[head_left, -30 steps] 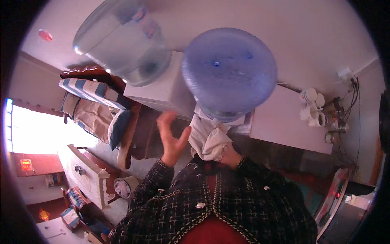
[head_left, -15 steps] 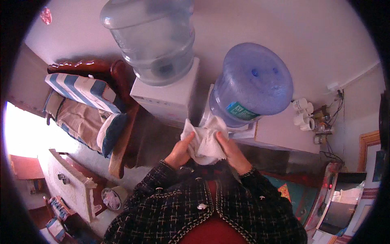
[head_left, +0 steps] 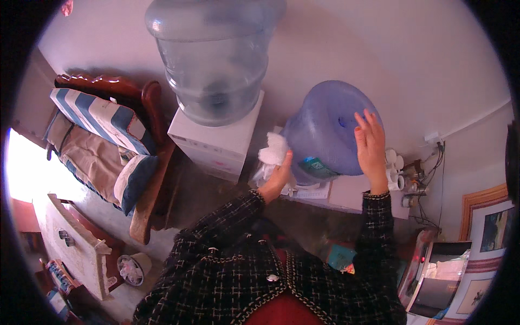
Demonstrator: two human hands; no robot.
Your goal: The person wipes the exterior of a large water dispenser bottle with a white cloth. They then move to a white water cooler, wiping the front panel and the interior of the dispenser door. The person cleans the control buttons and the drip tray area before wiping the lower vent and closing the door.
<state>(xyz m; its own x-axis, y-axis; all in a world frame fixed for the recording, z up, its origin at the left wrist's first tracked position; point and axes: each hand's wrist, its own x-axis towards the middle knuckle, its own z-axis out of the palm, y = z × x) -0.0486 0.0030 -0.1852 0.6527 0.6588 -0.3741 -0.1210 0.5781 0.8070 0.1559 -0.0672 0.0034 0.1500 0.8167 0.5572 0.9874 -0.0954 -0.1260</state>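
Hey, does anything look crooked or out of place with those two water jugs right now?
Yes. The blue jug leans over to one side, while the clear jug sits upright on its white dispenser. The right hand lies flat against the blue jug and the left hand presses a white cloth to its side. No spill shows.

Dim, fisheye-bent view; overexposed daylight glares at the left edge.

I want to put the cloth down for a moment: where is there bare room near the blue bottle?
A bare patch of counter lies right of the blue bottle, below the right hand and left of the white cups. It is crowded beyond the cups, and papers lie under the bottle by the left hand holding the white cloth.
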